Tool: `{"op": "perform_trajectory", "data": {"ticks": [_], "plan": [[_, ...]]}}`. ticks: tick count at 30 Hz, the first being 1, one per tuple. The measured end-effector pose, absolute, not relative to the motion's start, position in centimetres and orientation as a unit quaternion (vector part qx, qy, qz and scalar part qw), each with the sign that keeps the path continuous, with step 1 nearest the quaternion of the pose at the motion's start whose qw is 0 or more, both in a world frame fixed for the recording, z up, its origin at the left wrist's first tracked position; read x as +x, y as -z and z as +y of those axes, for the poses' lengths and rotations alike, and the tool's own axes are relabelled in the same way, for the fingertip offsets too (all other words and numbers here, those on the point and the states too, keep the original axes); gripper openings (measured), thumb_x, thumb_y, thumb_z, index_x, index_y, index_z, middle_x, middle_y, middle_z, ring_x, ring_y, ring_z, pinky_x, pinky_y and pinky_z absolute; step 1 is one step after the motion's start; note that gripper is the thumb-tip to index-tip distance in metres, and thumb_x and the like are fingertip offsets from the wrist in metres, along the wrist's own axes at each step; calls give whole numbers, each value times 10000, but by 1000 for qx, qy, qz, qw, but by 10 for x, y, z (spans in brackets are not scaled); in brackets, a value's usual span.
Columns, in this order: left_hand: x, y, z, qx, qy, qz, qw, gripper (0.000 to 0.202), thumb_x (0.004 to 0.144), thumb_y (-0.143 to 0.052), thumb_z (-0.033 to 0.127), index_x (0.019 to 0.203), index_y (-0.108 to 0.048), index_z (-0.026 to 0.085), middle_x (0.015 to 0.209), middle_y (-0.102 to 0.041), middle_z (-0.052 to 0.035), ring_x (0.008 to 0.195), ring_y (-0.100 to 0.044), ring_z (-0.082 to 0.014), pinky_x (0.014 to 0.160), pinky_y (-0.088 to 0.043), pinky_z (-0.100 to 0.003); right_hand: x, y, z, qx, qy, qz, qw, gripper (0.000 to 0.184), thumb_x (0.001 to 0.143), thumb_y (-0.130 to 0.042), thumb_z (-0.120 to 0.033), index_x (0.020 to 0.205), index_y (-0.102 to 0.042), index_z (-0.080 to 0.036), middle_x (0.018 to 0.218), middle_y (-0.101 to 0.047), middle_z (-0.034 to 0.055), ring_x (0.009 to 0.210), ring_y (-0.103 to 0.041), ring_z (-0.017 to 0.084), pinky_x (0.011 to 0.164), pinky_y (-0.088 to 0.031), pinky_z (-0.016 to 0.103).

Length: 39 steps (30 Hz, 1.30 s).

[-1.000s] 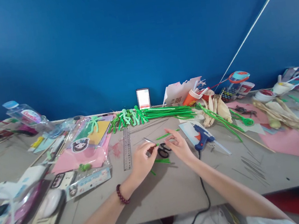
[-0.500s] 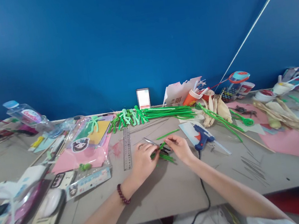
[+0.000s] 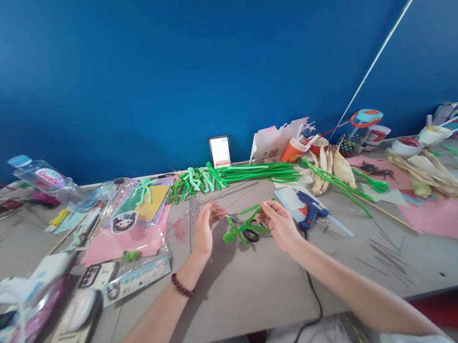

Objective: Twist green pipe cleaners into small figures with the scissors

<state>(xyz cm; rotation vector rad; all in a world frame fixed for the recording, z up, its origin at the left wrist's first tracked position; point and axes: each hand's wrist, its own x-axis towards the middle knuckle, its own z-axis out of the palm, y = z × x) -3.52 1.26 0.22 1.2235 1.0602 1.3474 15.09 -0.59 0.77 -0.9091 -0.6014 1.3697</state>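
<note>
A green pipe-cleaner figure (image 3: 240, 231), with a looped end at the left and several thin limbs, is held up over the table. My right hand (image 3: 280, 225) pinches one of its limbs between thumb and fingertips. To the left, apart from the figure, my left hand (image 3: 207, 232) is open with its fingers stretched out and nothing in them. Partly hidden behind the figure lie scissors, whose black handle (image 3: 252, 236) shows below it. A loose piece of green pipe cleaner (image 3: 248, 210) lies just beyond.
At the back lie green pipe cleaners (image 3: 261, 172) beside twisted green pieces (image 3: 198, 179). A metal ruler (image 3: 193, 216) is behind my left hand. Right of my right hand sits a blue glue gun (image 3: 313, 208), its cord running to the front edge. A phone (image 3: 220, 151) leans against the wall.
My left hand has let go of the green figure and moved left, its fingers opening. The figure now shows spread out, still in my right hand's pinch.
</note>
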Motion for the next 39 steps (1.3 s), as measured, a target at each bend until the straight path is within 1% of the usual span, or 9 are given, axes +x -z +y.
{"op": "perform_trajectory", "data": {"ticks": [4,9,13,16,20,24,28,33,39], "plan": [[-37,0,18,450,-426,356,700,503,829,-384,579,925,-665,173,832,-691,-101,798,-653,-251,732,-494,-367,151,-4,-6,-389,-605,-262,644,252,602,-779,-333,714,-612,-181,633,-610,-27,581,-591,111,540,-488,230],[-34,1,11,513,-351,391,679,277,671,-708,386,830,-688,160,708,-700,-44,669,-638,-188,692,-475,-304,148,-3,-8,-395,-604,-284,631,250,617,-771,-345,712,-606,-183,629,-626,-17,595,-615,128,611,-521,263],[-31,1,10,511,-347,395,680,297,605,-770,320,821,-673,140,662,-690,-37,635,-632,-167,672,-473,-289,152,-1,-1,-402,-592,-340,610,255,681,-710,-397,806,-609,-199,722,-641,-3,673,-640,149,688,-533,303],[-32,0,11,465,-382,411,685,292,598,-776,317,791,-650,137,651,-680,-25,620,-632,-154,668,-484,-282,166,6,10,-455,-477,-487,573,234,751,-634,-362,926,-618,-208,900,-670,49,834,-644,190,797,-513,358],[-35,-1,12,401,-406,386,724,267,615,-773,281,791,-614,157,660,-672,0,634,-642,-138,644,-491,-244,187,19,24,-482,-229,-732,424,257,813,-512,-197,1035,-639,-215,1088,-649,88,1060,-562,235,958,-409,429],[-34,1,11,350,-425,355,755,283,623,-773,235,849,-623,156,723,-683,-16,699,-661,-144,659,-513,-244,193,28,30,-486,-130,-800,326,310,820,-487,-136,1093,-622,-199,1097,-631,106,1037,-554,232,916,-430,401],[-32,-1,11,343,-426,368,751,292,631,-768,226,884,-653,138,776,-706,-45,747,-666,-141,672,-508,-216,193,31,32,-507,-101,-806,289,214,819,-485,-103,902,-662,-189,933,-634,82,908,-552,208,808,-453,327],[-33,-3,11,335,-433,392,739,246,618,-773,234,814,-654,144,755,-711,-51,679,-652,-131,515,-445,-176,188,26,29,-512,-87,-803,291,197,821,-431,-82,838,-598,-184,880,-607,79,853,-526,211,772,-430,328],[-31,-1,13,269,-474,359,758,254,571,-795,154,768,-635,153,693,-678,-1,571,-593,-84,515,-438,-177,181,11,17,-526,-122,-729,422,149,870,-401,-200,906,-546,-206,835,-590,67,825,-541,223,766,-419,353]]}}
